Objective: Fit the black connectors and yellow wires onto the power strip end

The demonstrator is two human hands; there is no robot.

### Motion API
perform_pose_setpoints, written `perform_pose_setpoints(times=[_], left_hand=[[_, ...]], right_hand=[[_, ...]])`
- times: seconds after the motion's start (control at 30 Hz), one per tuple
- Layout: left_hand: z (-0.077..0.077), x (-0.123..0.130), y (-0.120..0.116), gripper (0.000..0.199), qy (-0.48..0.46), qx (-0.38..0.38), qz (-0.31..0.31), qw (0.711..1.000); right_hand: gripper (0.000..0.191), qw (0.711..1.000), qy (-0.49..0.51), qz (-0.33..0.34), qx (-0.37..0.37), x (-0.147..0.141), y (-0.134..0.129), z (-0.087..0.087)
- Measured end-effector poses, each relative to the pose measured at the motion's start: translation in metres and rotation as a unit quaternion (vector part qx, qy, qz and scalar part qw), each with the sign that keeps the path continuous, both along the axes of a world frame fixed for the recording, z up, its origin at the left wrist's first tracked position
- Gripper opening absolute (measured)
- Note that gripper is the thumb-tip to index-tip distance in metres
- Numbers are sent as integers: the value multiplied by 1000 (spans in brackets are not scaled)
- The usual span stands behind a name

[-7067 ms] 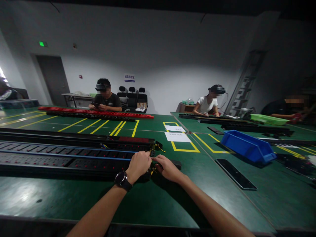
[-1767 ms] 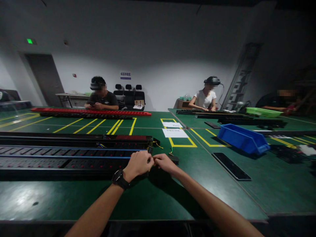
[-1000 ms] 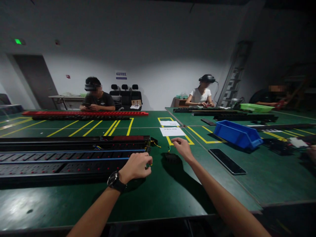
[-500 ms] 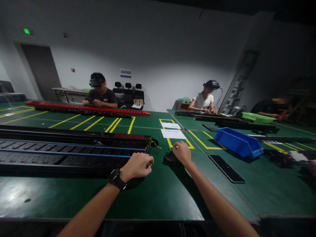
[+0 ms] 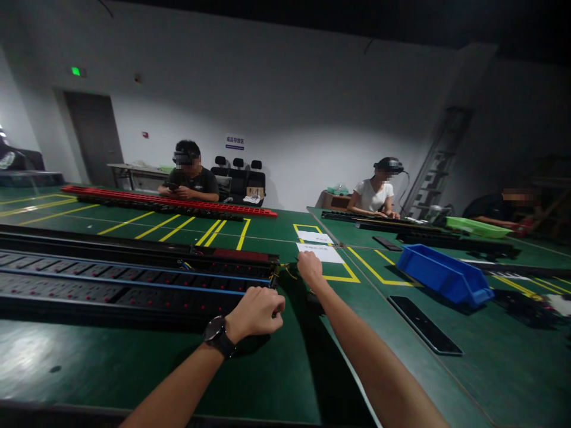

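My left hand, with a black watch on the wrist, is closed at the front right end of a long black strip of sockets with red dots. Whatever its curled fingers hold is hidden. My right hand is closed in a pinch beside thin yellow and dark wires that stick out from the strips' end. I cannot make out what lies between its fingertips. Below the right wrist, a small dark object lies on the green table, partly covered by the forearm.
A blue bin and a dark phone-like slab are on the right. White paper labels lie beyond my right hand. Across the table, a long red rail lies before one person; another person sits farther right.
My right hand has moved left from the small dark object to the wires at the strips' end. The left hand stays closed near the strip. The whole view has shifted slightly.
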State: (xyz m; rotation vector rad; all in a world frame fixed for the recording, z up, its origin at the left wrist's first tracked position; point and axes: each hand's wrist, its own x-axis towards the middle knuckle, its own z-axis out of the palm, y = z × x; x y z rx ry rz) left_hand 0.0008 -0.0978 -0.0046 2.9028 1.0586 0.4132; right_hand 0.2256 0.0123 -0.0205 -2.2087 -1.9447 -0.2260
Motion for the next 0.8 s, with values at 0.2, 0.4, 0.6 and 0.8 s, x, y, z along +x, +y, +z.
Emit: perform_pose_setpoints(times=[0.2, 0.4, 0.6, 0.8], left_hand=[[-1, 0, 1, 14, 0, 4, -5, 1000], [-1, 0, 1, 14, 2, 7, -1, 1000], [-1, 0, 0, 15, 5, 3, 3, 1000], [0, 0, -1, 14, 6, 1, 5, 1000]], right_hand=[[28, 997, -8, 52, -53, 6, -7, -10], [30, 995, 1, 84, -49, -21, -15, -12], [27, 995, 13, 89, -44, -25, -23, -13], [27, 999, -31, -7, -23, -3, -36, 2]])
